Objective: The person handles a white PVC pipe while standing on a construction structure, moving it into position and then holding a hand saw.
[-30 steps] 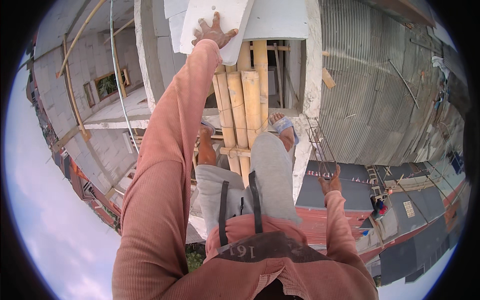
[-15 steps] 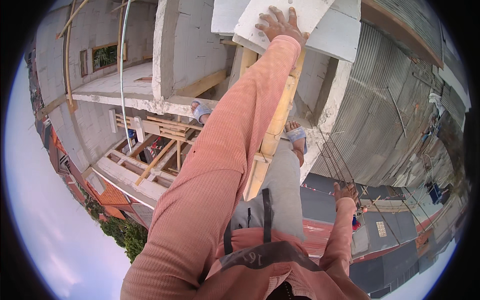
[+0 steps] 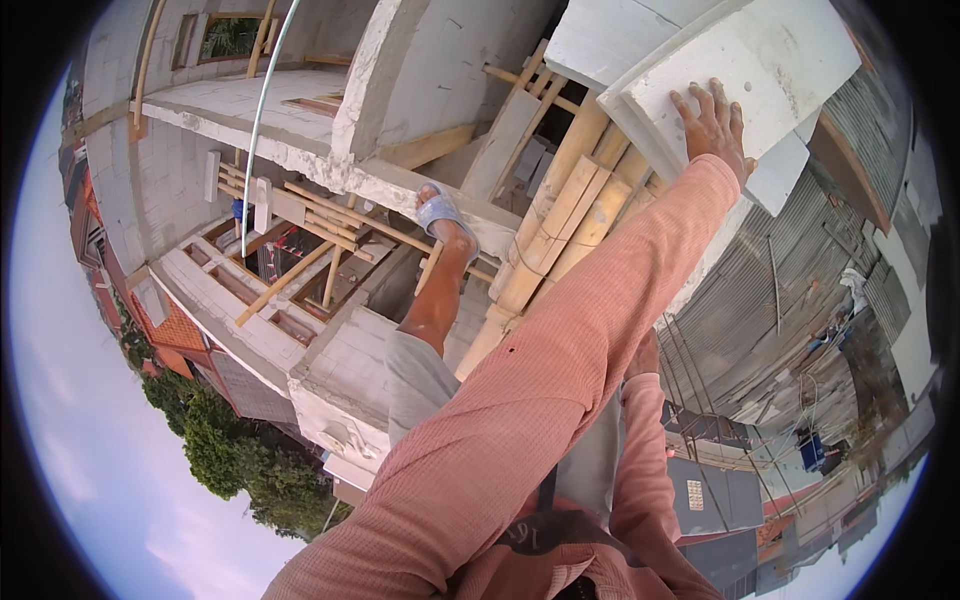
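Observation:
My left hand [image 3: 715,128] lies with fingers spread on the face of a white lightweight concrete block [image 3: 775,70]. That block rests over other pale blocks [image 3: 605,40] at the top of a wall. Partly covered by my left sleeve, my right hand [image 3: 643,357] is low beside thin steel rebar rods [image 3: 690,365]; its fingers are hidden, so I cannot tell whether it holds anything. Beneath my left forearm runs a bundle of thick bamboo poles [image 3: 545,245], tied together. My sandalled foot [image 3: 437,208] stands on a rough concrete ledge [image 3: 375,190].
Far below on the left, a timber and bamboo framework [image 3: 290,300] spans an opening. A thin pale hose [image 3: 252,120] hangs down there. Corrugated metal roofs [image 3: 740,290] lie below on the right, and trees [image 3: 235,450] rise at lower left.
The view has shifted, putting the blocks and my left hand farther right in the picture. My left palm stays on the block. My right hand has moved left, behind my left sleeve.

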`<action>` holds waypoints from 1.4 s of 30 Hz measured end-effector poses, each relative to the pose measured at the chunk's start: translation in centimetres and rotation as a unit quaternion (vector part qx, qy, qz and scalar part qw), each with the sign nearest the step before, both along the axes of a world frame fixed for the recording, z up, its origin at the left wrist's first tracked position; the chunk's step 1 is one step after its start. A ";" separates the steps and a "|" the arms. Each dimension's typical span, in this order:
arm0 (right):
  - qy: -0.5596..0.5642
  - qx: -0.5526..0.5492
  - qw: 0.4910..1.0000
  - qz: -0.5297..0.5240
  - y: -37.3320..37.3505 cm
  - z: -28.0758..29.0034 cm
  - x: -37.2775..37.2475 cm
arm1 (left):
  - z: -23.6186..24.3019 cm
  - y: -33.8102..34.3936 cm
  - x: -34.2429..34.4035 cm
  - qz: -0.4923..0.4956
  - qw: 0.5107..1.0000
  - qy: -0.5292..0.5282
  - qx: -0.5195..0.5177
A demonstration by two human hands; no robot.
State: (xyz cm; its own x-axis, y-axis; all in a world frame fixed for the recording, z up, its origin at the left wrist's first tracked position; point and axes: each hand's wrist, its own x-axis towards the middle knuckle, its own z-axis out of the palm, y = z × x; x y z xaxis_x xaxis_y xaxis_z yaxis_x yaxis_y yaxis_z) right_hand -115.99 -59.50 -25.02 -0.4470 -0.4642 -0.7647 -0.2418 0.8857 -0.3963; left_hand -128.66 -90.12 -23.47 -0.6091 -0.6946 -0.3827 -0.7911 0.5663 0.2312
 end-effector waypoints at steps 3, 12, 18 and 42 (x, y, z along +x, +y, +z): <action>0.015 0.018 0.998 -0.059 -7.1 -7.4 0.6 | 0.9 -0.3 1.4 -0.033 0.992 0.101 0.062; 0.152 0.201 0.960 -0.122 -19.8 -20.0 4.5 | -3.9 0.4 31.9 0.203 0.949 0.183 0.159; 0.139 0.205 0.964 -0.095 -20.8 -19.3 6.0 | -6.1 5.4 57.7 0.511 0.821 0.005 0.253; 0.141 0.218 0.966 0.004 -19.0 -22.9 3.1 | -2.0 12.9 59.4 0.779 0.311 0.322 0.440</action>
State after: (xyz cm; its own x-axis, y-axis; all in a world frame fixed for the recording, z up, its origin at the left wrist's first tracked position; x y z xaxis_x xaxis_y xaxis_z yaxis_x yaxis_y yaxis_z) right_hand -112.86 -78.47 -47.90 -0.6639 -0.1306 -0.7364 -0.2938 0.9510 0.0961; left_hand -69.28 -77.23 -25.51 0.0571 -0.1374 -0.9889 0.4234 -0.8936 0.1486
